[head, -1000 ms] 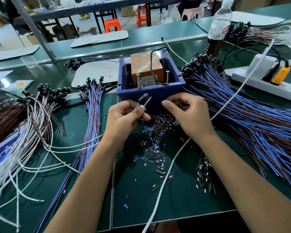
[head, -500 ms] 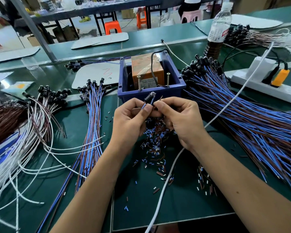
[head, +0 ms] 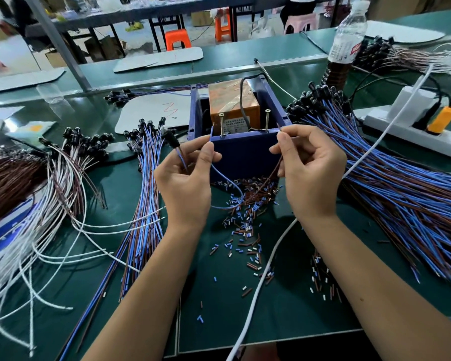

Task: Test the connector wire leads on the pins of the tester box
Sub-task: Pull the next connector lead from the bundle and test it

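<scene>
- Pinching the thin blue wire lead (head: 212, 131), the left hand (head: 185, 175) sits at ten o'clock from the left upright brass screw pin (head: 221, 125).
- The right hand (head: 309, 170) pinches the thin brown wire lead (head: 276, 169) at four o'clock from the right upright brass screw pin (head: 267, 119).

one head-worn wide-angle view looks forward and down, close over the green workbench (head: 284, 308), benches receding beyond.

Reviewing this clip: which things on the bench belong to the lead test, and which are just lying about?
In use:
left hand, blue lead
right hand, brown lead
tester box, pins

Lying about:
water bottle
power strip
cut wire bits
</scene>
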{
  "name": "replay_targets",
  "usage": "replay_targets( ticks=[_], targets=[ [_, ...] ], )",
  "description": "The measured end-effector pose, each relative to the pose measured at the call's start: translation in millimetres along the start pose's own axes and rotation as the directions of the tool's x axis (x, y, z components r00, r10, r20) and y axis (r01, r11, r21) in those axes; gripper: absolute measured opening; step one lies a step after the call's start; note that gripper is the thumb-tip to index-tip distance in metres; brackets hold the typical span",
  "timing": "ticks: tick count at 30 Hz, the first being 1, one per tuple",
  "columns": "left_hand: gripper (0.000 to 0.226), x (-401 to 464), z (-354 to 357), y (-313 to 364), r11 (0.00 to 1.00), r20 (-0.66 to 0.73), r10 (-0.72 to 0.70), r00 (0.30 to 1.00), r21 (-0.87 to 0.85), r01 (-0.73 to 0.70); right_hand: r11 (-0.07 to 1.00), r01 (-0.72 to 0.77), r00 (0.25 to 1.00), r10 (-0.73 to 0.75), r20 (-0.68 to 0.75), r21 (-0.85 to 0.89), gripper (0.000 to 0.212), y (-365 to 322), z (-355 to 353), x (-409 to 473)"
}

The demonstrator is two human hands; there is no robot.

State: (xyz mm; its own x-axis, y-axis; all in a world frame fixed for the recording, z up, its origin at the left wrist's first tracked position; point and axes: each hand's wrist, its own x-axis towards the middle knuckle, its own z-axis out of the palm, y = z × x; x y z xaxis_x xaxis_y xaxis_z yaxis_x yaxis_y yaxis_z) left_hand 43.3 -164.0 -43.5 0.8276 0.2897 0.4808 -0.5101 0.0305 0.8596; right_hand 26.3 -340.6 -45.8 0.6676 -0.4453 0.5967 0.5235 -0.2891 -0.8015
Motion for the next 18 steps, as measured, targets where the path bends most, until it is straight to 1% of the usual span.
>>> replay_targets(
  ticks=[3, 5, 9, 13, 18],
  targets=[
    [0.009, -1, 4, 1, 0.998, -0.024, 0.014, 1.0, 0.057, -0.012, 0.992, 0.066, 0.998, -0.068, -0.013, -0.107, 0.016, 1, 5, 2],
    [0.01, -1, 7, 3, 0.995, -0.035, 0.033, 0.999, 0.092, -0.029, 0.987, 0.08, 0.996, -0.083, -0.014, -0.137, 0.018, 1, 8, 3],
    [0.013, -1, 9, 7, 0.984, -0.02, 0.077, 0.997, 0.164, -0.073, 0.989, 0.08, 0.997, -0.081, -0.002, -0.128, 0.02, 2, 9, 3],
    [0.013, -2, 9, 11, 0.974, -0.016, 0.086, 0.996, 0.211, -0.081, 0.992, 0.086, 0.996, -0.084, 0.019, -0.089, 0.02, 2, 10, 3],
    [0.012, -4, 9, 16, 0.966, -0.013, 0.099, 0.995, 0.24, -0.093, 0.989, 0.099, 0.995, -0.097, 0.024, -0.107, 0.022, 4, 10, 5]
  ],
)
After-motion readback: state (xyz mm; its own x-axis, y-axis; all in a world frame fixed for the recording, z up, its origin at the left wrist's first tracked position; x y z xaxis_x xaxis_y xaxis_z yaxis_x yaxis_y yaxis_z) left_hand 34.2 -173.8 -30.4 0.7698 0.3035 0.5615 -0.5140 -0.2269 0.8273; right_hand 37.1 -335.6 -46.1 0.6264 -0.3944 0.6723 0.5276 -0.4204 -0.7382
